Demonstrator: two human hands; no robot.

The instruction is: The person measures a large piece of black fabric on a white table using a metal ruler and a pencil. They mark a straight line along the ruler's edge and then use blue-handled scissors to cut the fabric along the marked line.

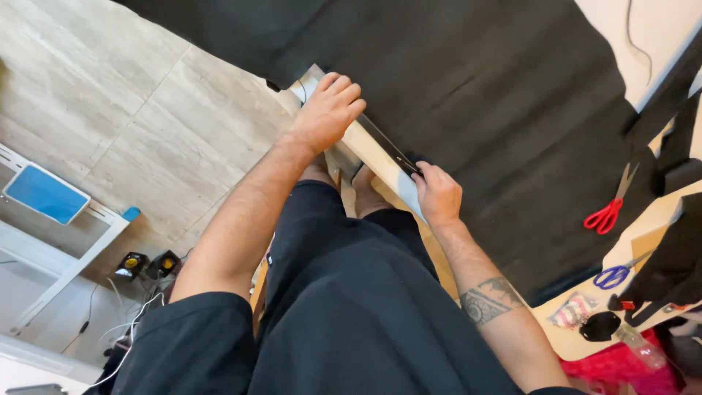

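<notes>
A large black fabric sheet (475,95) covers a light wooden table whose bare edge (373,153) runs diagonally in front of me. My left hand (329,110) rests knuckles-up on the table edge where the fabric's border hangs over, fingers curled on it. My right hand (437,194) is lower along the same edge, with its fingers closed on the border of the black fabric. My dark shorts and bare feet show below the edge.
Red scissors (605,214) lie on the fabric's right side. Blue scissors (614,276), a black tape roll (599,326) and a plastic bottle (640,347) lie on bare tabletop. A white shelf with a blue panel (44,194) and cables stand on the tiled floor, left.
</notes>
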